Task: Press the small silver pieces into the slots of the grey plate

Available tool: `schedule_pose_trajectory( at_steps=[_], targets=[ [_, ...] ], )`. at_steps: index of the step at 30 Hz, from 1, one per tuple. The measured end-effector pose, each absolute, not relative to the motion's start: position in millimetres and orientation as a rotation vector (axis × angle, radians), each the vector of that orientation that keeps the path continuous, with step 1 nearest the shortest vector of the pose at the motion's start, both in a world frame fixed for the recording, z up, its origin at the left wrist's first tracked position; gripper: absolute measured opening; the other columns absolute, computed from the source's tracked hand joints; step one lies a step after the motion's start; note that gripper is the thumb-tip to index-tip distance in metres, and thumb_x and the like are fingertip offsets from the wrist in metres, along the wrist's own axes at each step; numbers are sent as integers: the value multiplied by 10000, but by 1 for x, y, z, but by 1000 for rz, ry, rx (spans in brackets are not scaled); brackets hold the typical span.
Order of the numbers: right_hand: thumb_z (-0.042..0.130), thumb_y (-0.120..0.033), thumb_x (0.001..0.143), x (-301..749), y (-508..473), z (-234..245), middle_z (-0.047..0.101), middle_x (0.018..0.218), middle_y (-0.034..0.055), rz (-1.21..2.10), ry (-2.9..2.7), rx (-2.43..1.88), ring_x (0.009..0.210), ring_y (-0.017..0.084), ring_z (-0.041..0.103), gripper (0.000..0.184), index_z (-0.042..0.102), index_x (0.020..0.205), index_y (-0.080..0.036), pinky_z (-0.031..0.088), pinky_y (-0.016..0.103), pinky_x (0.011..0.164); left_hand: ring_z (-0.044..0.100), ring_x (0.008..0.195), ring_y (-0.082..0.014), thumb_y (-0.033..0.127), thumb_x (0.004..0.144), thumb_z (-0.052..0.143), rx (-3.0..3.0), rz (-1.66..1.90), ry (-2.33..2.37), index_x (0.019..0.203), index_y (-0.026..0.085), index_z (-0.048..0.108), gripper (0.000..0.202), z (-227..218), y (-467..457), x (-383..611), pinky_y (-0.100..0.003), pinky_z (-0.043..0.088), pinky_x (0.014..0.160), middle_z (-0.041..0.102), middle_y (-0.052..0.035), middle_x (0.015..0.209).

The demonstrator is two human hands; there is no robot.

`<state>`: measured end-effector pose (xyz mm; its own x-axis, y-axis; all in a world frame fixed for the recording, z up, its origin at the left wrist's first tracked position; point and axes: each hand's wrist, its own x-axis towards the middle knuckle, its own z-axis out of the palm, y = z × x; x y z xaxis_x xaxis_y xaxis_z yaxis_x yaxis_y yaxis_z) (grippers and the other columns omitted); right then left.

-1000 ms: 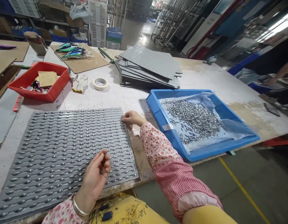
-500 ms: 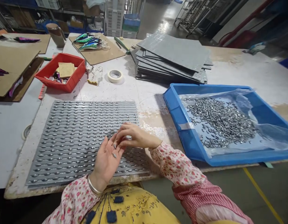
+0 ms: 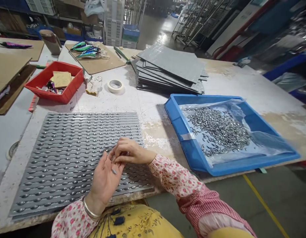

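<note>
My left hand [image 3: 104, 180] is turned palm up above the ridged grey sheet [image 3: 66, 158]. A small silver spindle-shaped piece [image 3: 114, 171] lies in that palm, near the base of the fingers. My right hand [image 3: 127, 151] comes in from the right, its fingertips pinched together against the left fingers; whatever they hold is hidden. Rows of grooves cross the sheet, many filled with similar shiny pieces. Part of its right side is covered by my hands.
On the right stands a blue tray [image 3: 168, 105] lined with plastic and heaped with loose silver pieces [image 3: 224, 129]. Behind are stacked grey sheets [image 3: 172, 62], a tape roll [image 3: 115, 86], a red bin [image 3: 68, 92] and green-blue fishing lures [image 3: 87, 53] on cardboard.
The view has turned rightward, shifting the table leftward in the picture. My right fingers have closed further over the left fingers; one of the two pieces seen earlier is now hidden.
</note>
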<state>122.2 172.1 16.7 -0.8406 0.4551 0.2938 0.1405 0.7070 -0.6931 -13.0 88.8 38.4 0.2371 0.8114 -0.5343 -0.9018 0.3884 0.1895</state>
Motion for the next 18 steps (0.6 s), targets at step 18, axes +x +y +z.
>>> schedule_pose_trajectory(
  at_steps=[18],
  targets=[
    [607, -360, 784, 126, 255, -30, 623, 833, 34, 368, -2025, -1742, 899, 230, 474, 171, 632, 713, -207, 336, 329, 749, 598, 1008, -209, 215, 855, 485, -184, 1151, 783, 1008, 115, 596, 214, 24, 84, -18, -320, 502, 857, 617, -149, 1104]
  ],
)
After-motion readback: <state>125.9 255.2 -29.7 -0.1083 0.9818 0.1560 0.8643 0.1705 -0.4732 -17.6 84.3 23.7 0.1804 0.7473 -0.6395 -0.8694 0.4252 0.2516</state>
